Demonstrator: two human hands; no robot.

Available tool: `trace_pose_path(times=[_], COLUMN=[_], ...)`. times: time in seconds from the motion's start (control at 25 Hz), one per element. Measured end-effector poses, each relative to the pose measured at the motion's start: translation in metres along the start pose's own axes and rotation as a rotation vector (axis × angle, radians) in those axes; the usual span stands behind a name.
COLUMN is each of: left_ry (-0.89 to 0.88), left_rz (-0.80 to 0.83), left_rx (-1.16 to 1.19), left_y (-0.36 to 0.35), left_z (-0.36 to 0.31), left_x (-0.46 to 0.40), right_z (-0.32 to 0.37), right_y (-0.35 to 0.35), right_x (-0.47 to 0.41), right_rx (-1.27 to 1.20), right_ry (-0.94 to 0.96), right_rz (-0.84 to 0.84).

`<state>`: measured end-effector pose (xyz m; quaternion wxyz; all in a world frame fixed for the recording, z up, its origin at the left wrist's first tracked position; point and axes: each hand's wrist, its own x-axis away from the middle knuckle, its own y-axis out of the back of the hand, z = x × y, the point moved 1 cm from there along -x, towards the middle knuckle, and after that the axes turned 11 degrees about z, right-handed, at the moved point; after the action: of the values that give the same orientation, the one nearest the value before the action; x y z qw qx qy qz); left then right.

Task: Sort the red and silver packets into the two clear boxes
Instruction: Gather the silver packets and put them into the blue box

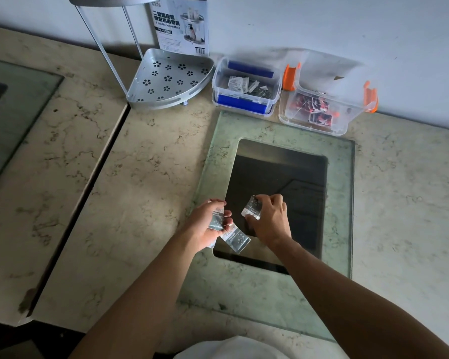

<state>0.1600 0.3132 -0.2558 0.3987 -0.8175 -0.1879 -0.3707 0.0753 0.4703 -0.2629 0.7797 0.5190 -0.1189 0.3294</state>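
With silver packets pinched in our left hand (210,224) and right hand (268,218) at lower centre, we should carry them to the blue-latched box (245,85) at upper centre, not the orange-latched box (327,104) of red ones.

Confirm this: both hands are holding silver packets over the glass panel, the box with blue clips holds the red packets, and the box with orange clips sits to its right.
Not quite. The head view shows the box with blue clips holding silver packets; the red packets are in the box with orange clips. The rest stands: left hand and right hand hold silver packets over the glass panel.
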Motion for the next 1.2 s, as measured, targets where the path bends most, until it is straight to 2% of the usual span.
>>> trace_pose_path(times=[0.12,0.24,0.36,0.48,0.56,0.72,0.84,0.88,1.0,1.08,1.16,1.2], left_ry=[-0.024,-0.047,-0.060,-0.050,-0.045,-0.099,-0.176,-0.188,-0.192,-0.209,-0.228,-0.232], left_rz=[-0.008,-0.045,-0.057,-0.076,-0.094,-0.120,-0.074,-0.057,0.031,-0.026,-0.082,-0.068], left_rx=[-0.010,-0.121,-0.200,-0.219,-0.204,-0.256,-0.312,-0.340,-0.266,-0.192,-0.114,-0.055], left_y=[-0.001,-0.003,-0.003,-0.001,0.000,-0.004,-0.007,-0.005,-0.001,0.008,0.026,0.035], left_z=[-0.002,-0.001,0.003,0.009,0.012,0.018,0.030,0.034,0.045,0.051,0.059,0.062], left_x=[0.000,-0.002,-0.001,0.002,0.003,0.000,0.003,0.006,0.019,0.029,0.039,0.044], right_z=[0.001,0.002,-0.001,-0.008,-0.013,-0.011,0.005,0.012,0.030,0.038,0.037,0.034], right_y=[0.001,0.003,0.010,0.017,0.021,0.017,0.011,0.008,-0.011,-0.026,-0.035,-0.038], right_x=[-0.003,-0.005,-0.003,-0.002,0.001,0.022,0.038,0.043,0.055,0.058,0.055,0.054], right_rx=[-0.059,-0.058,0.099,0.182,0.054,-0.442,-0.897,-0.965,-0.818,-0.797,-0.747,-0.605], right_ry=[-0.036,-0.019,0.021,0.021,-0.079,-0.245,-0.218,-0.182,-0.102,-0.105,-0.122,-0.110], right_rz=[-0.001,0.043,0.119,0.093,0.080,0.159,0.200,0.203,0.243,0.297,0.246,0.170])
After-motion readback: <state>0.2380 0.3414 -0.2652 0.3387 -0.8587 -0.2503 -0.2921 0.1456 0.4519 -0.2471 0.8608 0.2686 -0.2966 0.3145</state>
